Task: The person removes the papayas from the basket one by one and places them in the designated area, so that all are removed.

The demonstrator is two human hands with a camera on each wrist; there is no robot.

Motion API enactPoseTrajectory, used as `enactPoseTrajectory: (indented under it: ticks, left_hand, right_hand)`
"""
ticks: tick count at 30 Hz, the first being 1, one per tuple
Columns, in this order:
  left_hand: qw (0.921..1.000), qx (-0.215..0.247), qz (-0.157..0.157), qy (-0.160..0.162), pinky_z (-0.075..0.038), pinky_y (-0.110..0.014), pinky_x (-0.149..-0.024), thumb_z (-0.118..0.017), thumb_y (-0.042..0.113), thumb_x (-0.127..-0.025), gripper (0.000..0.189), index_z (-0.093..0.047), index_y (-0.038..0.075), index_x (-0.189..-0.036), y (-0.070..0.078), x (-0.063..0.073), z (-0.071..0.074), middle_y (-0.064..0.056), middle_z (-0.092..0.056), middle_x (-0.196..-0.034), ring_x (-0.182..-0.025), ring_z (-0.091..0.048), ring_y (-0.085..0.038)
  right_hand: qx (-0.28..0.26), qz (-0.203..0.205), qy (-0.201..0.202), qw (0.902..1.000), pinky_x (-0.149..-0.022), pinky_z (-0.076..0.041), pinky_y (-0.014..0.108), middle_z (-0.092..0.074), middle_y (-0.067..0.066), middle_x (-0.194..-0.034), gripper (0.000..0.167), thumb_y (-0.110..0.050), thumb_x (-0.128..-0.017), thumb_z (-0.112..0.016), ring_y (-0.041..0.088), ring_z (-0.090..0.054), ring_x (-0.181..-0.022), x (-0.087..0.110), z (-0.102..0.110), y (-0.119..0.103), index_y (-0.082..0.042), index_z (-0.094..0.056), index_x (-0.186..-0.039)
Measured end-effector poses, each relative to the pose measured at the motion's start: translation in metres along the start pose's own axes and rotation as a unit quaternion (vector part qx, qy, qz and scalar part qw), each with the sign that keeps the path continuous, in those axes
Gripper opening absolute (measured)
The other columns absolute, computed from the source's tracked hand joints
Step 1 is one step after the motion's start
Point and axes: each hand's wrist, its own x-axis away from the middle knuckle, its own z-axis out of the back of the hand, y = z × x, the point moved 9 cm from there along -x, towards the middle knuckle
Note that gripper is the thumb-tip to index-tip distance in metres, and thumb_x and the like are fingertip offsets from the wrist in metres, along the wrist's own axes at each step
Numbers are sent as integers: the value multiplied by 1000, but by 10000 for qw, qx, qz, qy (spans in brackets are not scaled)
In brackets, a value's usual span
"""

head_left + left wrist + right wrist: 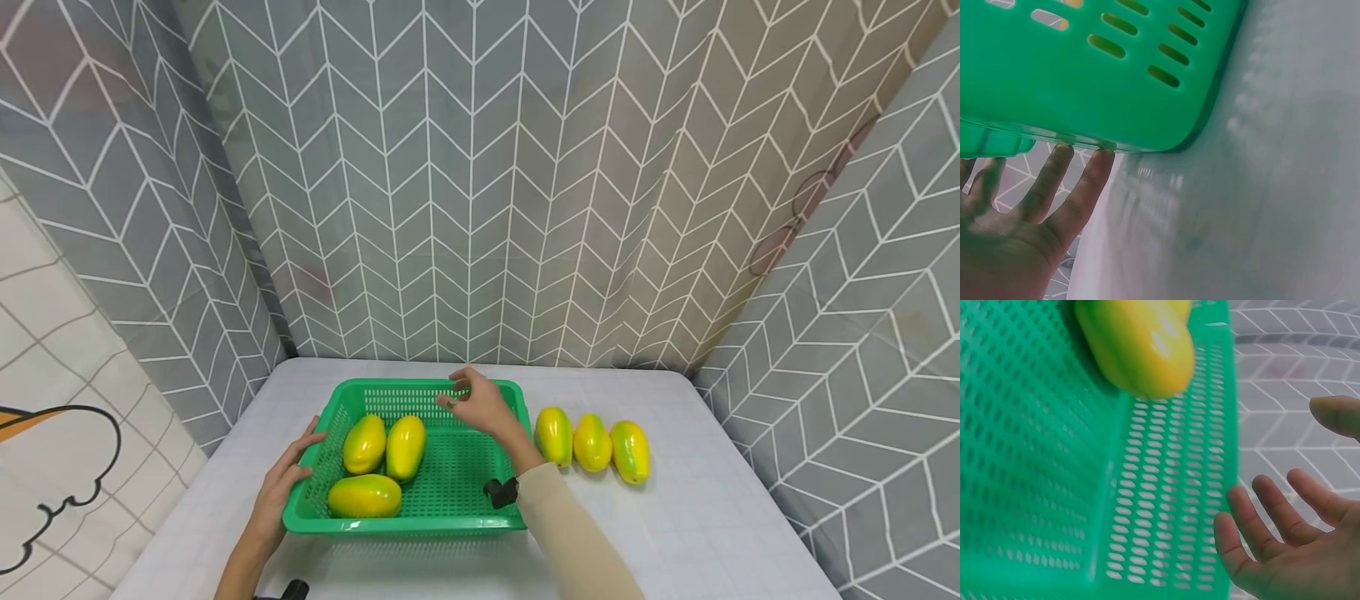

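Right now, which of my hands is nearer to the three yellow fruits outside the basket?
Right. Your right hand is over the green basket, left of the three yellow fruits; your left hand touches the basket's left side, farther away.

- We record the basket (405, 525) as plain green.
- We find the six fruits (406, 448) yellow, several tinged green.
- We note white chevron lines on the grey curtain (491, 208).
- We log the sleeve (573, 533) as beige.
- We enter the tabletop (705, 517) as white.
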Motion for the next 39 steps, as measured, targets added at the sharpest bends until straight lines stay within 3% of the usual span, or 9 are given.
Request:
enactPoseTrajectory:
  ticks: [14, 21, 33, 39]
  left_hand:
    - [9999, -4, -150, -23, -26, 2, -110, -36, 4, -106, 50, -42, -1, -156, 5, -1, 1, 6, -15, -181, -146, -21, 21]
    - [10000, 12, -32, -14, -27, 2, -110, -36, 5, -106, 51, -42, 0, -156, 2, -1, 1, 7, -14, -181, -146, -21, 21]
    - [9999, 38, -117, -30, -28, 1, -110, -37, 5, -106, 51, -42, 0, -156, 2, -1, 0, 6, -14, -181, -145, -22, 22]
    - [9997, 73, -224, -27, -28, 1, -109, -37, 3, -105, 50, -43, -3, -154, 2, 0, 0, 5, -16, -180, -144, -24, 25]
  right_hand:
    - [485, -271, -457, 9974, -99, -58, 53, -71, 18, -132, 57, -36, -96, -76, 36, -67, -120, -8, -51, 4, -5, -60, -141]
    - [670, -306, -757, 9944, -97, -59, 50, -70, 17, -135, 63, -38, -94, -76, 34, -68, -119, -11, -72, 1, -5, -58, -144]
    - [888, -255, -1002, 9907, -102, -58, 47, -68, 19, -138, 67, -36, -91, -81, 33, -67, -123, -14, -89, -2, -2, -58, -144]
    - [1038, -343, -1153, 9873, -92, -60, 40, -69, 16, -132, 68, -34, -89, -84, 27, -68, -113, -15, -96, 3, -3, -58, -144]
